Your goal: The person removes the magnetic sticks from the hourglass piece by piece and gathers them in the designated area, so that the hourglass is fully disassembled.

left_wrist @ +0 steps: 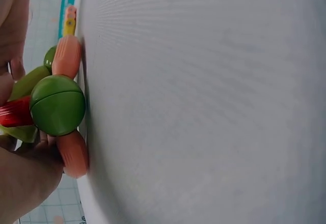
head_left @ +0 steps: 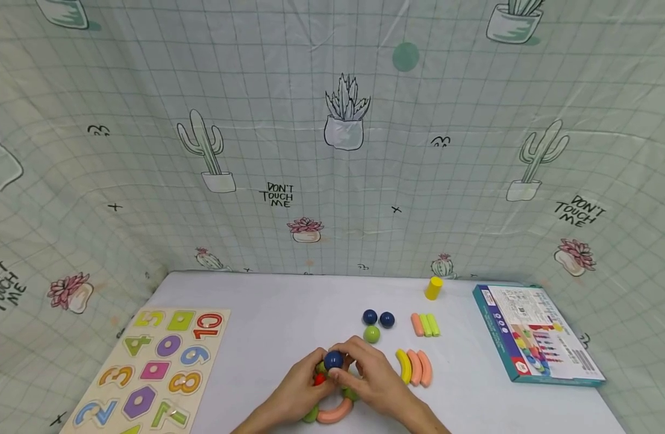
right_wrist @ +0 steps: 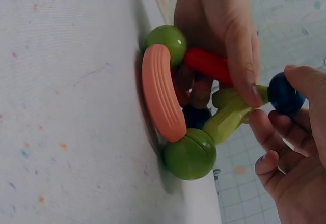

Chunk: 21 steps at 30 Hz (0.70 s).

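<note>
A framework of balls and rods stands on the white table, its base made of green balls [right_wrist: 190,154] and curved salmon rods [right_wrist: 164,92]. A red rod [right_wrist: 208,65] and yellow-green rods [right_wrist: 227,119] rise from it. My left hand [head_left: 300,386] grips the yellow-green rods near their upper ends, thumb over them in the right wrist view. Between thumb and fingers my right hand [head_left: 373,374] pinches a dark blue ball [head_left: 334,360], right at the top of those rods. Another dark blue ball [right_wrist: 196,117] shows low behind the salmon rod. In the left wrist view a green ball [left_wrist: 58,104] hides part of the frame.
Beyond the hands lie two blue balls [head_left: 370,317] and a green ball [head_left: 372,334]. To the right are short rods [head_left: 429,325], curved rods [head_left: 420,367], a yellow cylinder [head_left: 433,288] and a flat box [head_left: 560,337]. A number puzzle board [head_left: 175,363] lies left; a patterned curtain [head_left: 365,181] hangs behind.
</note>
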Tool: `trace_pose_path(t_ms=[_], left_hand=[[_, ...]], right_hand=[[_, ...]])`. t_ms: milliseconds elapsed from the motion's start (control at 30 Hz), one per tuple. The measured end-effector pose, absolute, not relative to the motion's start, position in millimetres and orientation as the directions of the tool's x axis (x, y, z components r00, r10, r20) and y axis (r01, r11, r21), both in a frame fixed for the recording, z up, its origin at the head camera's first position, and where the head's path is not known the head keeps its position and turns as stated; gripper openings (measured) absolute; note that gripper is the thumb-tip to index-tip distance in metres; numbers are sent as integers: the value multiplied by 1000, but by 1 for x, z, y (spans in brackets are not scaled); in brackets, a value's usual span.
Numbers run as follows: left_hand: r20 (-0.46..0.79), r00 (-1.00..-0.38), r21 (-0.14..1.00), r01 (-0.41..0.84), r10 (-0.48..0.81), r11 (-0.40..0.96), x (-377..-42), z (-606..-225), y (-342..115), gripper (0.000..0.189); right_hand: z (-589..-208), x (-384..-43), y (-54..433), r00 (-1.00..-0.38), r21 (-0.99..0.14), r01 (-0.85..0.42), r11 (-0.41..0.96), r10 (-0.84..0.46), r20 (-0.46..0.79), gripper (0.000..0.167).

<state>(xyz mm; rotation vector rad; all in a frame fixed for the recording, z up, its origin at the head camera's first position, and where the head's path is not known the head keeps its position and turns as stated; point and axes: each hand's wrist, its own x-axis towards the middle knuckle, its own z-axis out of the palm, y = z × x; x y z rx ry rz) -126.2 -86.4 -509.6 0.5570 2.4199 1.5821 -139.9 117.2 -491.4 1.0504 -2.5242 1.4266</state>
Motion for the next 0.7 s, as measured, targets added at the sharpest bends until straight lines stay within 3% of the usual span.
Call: trace_pose_path(t_ms=[700], left_hand=[[75,-922,879,241,379,411,-128,-503,-90,29]], right_hand=[[-494,-136,111,-764,-666,-598,445,-566,308,33]])
